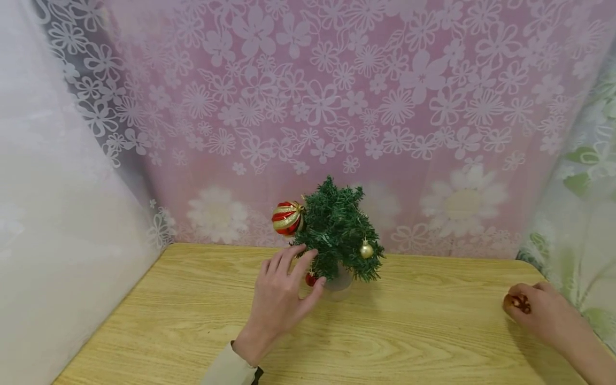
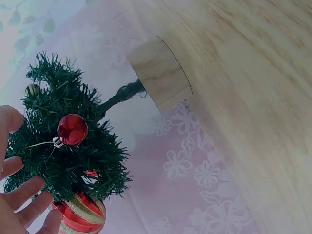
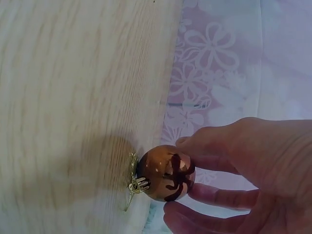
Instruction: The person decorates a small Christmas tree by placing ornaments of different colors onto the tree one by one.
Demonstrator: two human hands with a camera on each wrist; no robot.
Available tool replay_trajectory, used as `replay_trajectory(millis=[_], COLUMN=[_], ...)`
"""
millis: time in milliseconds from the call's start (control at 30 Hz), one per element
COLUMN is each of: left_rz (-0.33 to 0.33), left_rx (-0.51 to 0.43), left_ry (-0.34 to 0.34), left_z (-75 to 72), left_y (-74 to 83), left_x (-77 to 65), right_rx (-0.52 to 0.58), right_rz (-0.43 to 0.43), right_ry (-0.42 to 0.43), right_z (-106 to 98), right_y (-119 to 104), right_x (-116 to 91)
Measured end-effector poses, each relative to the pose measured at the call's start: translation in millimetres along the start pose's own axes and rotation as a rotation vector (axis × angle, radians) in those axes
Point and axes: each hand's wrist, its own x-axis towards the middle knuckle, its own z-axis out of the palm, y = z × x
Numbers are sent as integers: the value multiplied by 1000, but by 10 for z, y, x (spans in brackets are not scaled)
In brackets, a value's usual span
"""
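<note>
A small green artificial Christmas tree (image 1: 332, 224) stands on a round wood-look base (image 2: 161, 73). A large red-and-gold striped ball (image 1: 287, 218) hangs on its left side, a small gold ball (image 1: 366, 249) on its right, and a small red ball (image 2: 72, 129) low at the front. My left hand (image 1: 281, 299) is at the tree's lower left branches, fingers spread and loosely bent, holding nothing. Off to the right, my right hand (image 1: 548, 315) pinches a shiny copper-brown bauble (image 3: 166, 173) between thumb and fingers. Its gold cap and loop (image 3: 134, 185) point away from the palm.
The wood-grain table (image 1: 192, 299) carries the tree near its back edge. Behind it hangs a pink flowered curtain (image 1: 308, 107). A whitish sheet (image 1: 72, 214) borders the left, and a green-leafed curtain (image 1: 587, 203) borders the right.
</note>
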Motion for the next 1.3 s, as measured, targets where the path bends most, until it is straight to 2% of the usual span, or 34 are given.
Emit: replay_trajectory(millis=[233, 333, 500, 567, 633, 767, 900, 1133, 1300], left_rz=[-25, -23, -10, -4, 2, 27, 69, 165, 191], left_rx=[-15, -32, -64, -81, -97, -136, -170, -206, -235], left_ry=[-1, 4, 18, 26, 36, 67, 93, 130, 128], left_z=[-3, -4, -19, -30, -43, -50, -44, -30, -23], left_y=[-48, -57, -54, -47, -38, -25, -9, 32, 73], left_x=[-18, -23, -36, -41, -47, -61, -82, -86, -100], right_rx=[-9, -13, -35, -34, -23, -5, 34, 107, 133], right_rz=[37, 9, -81, -91, -78, -50, -56, -48, -24], right_ry=[-54, -13, 139, 158, 136, 75, 79, 175, 196], right_z=[14, 40, 100, 111, 108, 80, 51, 21, 5], right_y=[41, 43, 29, 26, 23, 17, 7, -78, -159], right_x=[-10, -29, -56, -59, -57, -42, -16, -3, -21])
